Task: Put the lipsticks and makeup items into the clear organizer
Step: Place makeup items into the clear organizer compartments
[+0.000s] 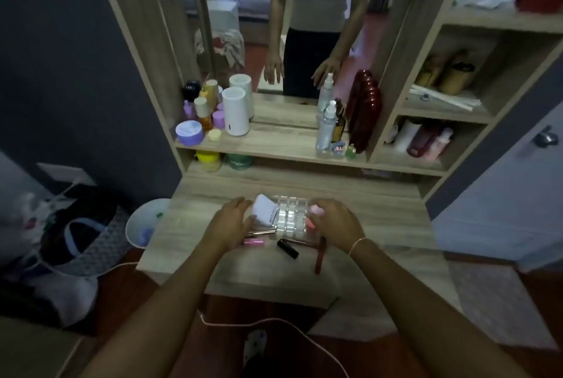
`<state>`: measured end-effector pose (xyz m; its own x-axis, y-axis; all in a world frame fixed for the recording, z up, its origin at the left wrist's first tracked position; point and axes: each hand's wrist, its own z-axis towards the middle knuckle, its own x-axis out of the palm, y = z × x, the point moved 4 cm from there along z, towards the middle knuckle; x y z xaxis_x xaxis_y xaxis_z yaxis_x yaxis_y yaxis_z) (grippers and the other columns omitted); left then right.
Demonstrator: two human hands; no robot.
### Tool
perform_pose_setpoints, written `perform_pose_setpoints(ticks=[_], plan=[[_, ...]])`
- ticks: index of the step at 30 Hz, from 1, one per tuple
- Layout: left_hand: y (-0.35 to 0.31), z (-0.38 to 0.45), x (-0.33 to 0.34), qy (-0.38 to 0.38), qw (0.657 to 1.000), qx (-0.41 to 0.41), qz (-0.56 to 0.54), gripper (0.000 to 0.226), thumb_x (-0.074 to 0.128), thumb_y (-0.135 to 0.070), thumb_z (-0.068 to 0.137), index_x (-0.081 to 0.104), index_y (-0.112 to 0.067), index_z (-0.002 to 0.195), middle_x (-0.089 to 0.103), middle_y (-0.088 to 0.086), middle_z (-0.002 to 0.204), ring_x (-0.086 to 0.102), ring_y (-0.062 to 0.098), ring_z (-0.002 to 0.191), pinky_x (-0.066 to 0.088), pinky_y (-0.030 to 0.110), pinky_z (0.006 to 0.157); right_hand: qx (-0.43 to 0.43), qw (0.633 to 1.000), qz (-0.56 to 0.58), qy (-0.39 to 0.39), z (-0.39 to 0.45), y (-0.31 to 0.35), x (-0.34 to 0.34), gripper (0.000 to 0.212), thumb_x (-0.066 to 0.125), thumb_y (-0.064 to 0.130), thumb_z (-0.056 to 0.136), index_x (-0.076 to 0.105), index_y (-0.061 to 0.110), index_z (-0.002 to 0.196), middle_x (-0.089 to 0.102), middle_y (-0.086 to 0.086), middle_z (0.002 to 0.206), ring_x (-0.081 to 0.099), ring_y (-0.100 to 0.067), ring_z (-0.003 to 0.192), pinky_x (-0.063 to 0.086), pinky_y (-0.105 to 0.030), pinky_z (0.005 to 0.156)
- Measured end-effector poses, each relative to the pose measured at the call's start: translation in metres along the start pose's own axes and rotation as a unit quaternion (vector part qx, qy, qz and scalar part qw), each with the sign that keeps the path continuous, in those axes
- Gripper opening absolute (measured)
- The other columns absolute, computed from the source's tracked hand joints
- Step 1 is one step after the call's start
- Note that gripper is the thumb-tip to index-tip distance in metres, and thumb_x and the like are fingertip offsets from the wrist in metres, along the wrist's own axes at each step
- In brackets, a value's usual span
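The clear organizer [291, 216] with its grid of small compartments stands on the wooden vanity top [380, 225]. My left hand [230, 223] rests against its left side beside a white tube [265, 210]. My right hand [333, 222] is at its right side, fingers curled around a pink item [316, 210]. In front of the organizer lie a pink lipstick [254, 242], a black lipstick [288, 249], a brown slim tube [300, 242] and a red slim tube [320, 255]. Another slim tube [262, 233] lies by my left hand.
A shelf behind holds a white cylinder [235, 111], purple jars [189, 133], spray bottles [326, 127] and a red ribbed vase [364, 109] before a mirror. A white bin [143, 222] and a bag [82, 234] stand left on the floor. A pink cord [274, 321] hangs below.
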<state>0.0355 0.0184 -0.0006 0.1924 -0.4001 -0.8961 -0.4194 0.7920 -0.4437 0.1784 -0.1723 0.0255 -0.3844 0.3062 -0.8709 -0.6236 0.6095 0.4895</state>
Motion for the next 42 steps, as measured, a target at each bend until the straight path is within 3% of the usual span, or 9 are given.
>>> perform_pose_setpoints(ticks=[6, 17, 22, 28, 31, 34, 37, 40, 42], plan=[[-0.005, -0.012, 0.048, 0.036, 0.999, 0.03, -0.009, 0.035, 0.061, -0.015, 0.085, 0.06, -0.016, 0.121, 0.06, 0.014, 0.122, 0.056, 0.033, 0.106, 0.049, 0.042, 0.088, 0.034, 0.998, -0.004, 0.049, -0.01, -0.023, 0.06, 0.022, 0.049, 0.02, 0.094, 0.062, 0.012, 0.109, 0.068, -0.009, 0.105, 0.066, -0.028, 0.092, 0.053, -0.034, 0.075], [-0.056, 0.022, 0.121, 0.114, 0.978, 0.173, 0.01, 0.028, 0.057, 0.001, 0.081, 0.064, 0.004, 0.108, 0.066, 0.028, 0.106, 0.062, 0.042, 0.097, 0.053, 0.047, 0.084, 0.209, 0.976, 0.036, 0.054, -0.029, -0.065, 0.113, 0.046, 0.063, 0.023, 0.086, 0.05, 0.004, 0.125, 0.05, -0.02, 0.123, 0.057, -0.034, 0.106, 0.047, -0.037, 0.086], [-0.067, 0.031, 0.144, 0.107, 0.962, 0.241, 0.07, 0.032, 0.039, -0.014, 0.086, 0.064, -0.008, 0.107, 0.067, 0.014, 0.11, 0.062, 0.033, 0.097, 0.053, 0.044, 0.079, 0.256, 0.966, 0.034, 0.016, -0.025, -0.075, 0.109, 0.048, 0.061, 0.017, 0.088, 0.046, 0.004, 0.131, 0.047, -0.019, 0.127, 0.059, -0.033, 0.102, 0.05, -0.036, 0.085], [-0.066, 0.04, 0.16, 0.097, 0.945, 0.297, 0.101, 0.019, 0.065, -0.017, 0.076, 0.067, -0.021, 0.095, 0.07, -0.001, 0.096, 0.065, 0.02, 0.086, 0.053, 0.029, 0.069, 0.32, 0.946, 0.042, -0.022, -0.025, -0.086, 0.103, 0.036, 0.057, 0.009, 0.087, 0.05, 0.003, 0.122, 0.051, -0.023, 0.12, 0.059, -0.039, 0.097, 0.049, -0.039, 0.08], [-0.063, 0.04, 0.162, 0.082, 0.939, 0.318, 0.107, 0.016, 0.06, -0.023, 0.076, 0.067, -0.025, 0.09, 0.07, -0.005, 0.091, 0.065, 0.015, 0.082, 0.052, 0.026, 0.066, 0.336, 0.938, 0.072, -0.039, -0.026, -0.089, 0.102, 0.05, 0.063, 0.011, 0.082, 0.045, 0.01, 0.129, 0.055, -0.022, 0.116, 0.057, -0.038, 0.103, 0.048, -0.041, 0.084], [-0.064, 0.04, 0.163, 0.067, 0.934, 0.34, 0.091, 0.027, 0.051, -0.02, 0.078, 0.067, -0.026, 0.099, 0.07, -0.005, 0.095, 0.065, 0.015, 0.083, 0.053, 0.025, 0.065, 0.351, 0.931, 0.098, -0.01, -0.025, -0.095, 0.1, 0.071, 0.067, 0.018, 0.081, 0.033, 0.015, 0.143, 0.06, -0.023, 0.115, 0.058, -0.039, 0.106, 0.05, -0.044, 0.091], [-0.066, 0.044, 0.16, 0.059, 0.933, 0.351, 0.049, 0.04, 0.057, -0.013, 0.082, 0.059, -0.024, 0.121, 0.067, 0.003, 0.11, 0.065, 0.021, 0.091, 0.056, 0.03, 0.071, 0.346, 0.931, 0.112, 0.026, -0.024, -0.1, 0.098, 0.065, 0.066, 0.023, 0.082, 0.037, 0.015, 0.14, 0.07, -0.025, 0.098, 0.067, -0.037, 0.092, 0.053, -0.047, 0.087], [-0.062, 0.051, 0.148, 0.13, 0.951, 0.268, -0.082, 0.021, 0.049, -0.036, 0.092, 0.054, -0.032, 0.112, 0.063, 0.005, 0.108, 0.058, 0.018, 0.097, 0.048, 0.035, 0.08, 0.353, 0.927, 0.123, 0.034, -0.024, -0.099, 0.094, 0.047, 0.067, 0.026, 0.083, 0.047, 0.017, 0.125, 0.073, -0.016, 0.081, 0.07, -0.031, 0.076, 0.055, -0.041, 0.078], [-0.062, 0.059, 0.139, 0.114, 0.955, 0.224, -0.155, 0.03, 0.049, -0.061, 0.086, 0.054, -0.036, 0.102, 0.062, -0.005, 0.096, 0.058, 0.011, 0.09, 0.043, 0.031, 0.077, 0.352, 0.928, 0.109, 0.054, -0.023, -0.096, 0.093, 0.043, 0.067, 0.031, 0.084, 0.049, 0.017, 0.121, 0.072, -0.011, 0.089, 0.069, -0.03, 0.084, 0.053, -0.035, 0.078]])
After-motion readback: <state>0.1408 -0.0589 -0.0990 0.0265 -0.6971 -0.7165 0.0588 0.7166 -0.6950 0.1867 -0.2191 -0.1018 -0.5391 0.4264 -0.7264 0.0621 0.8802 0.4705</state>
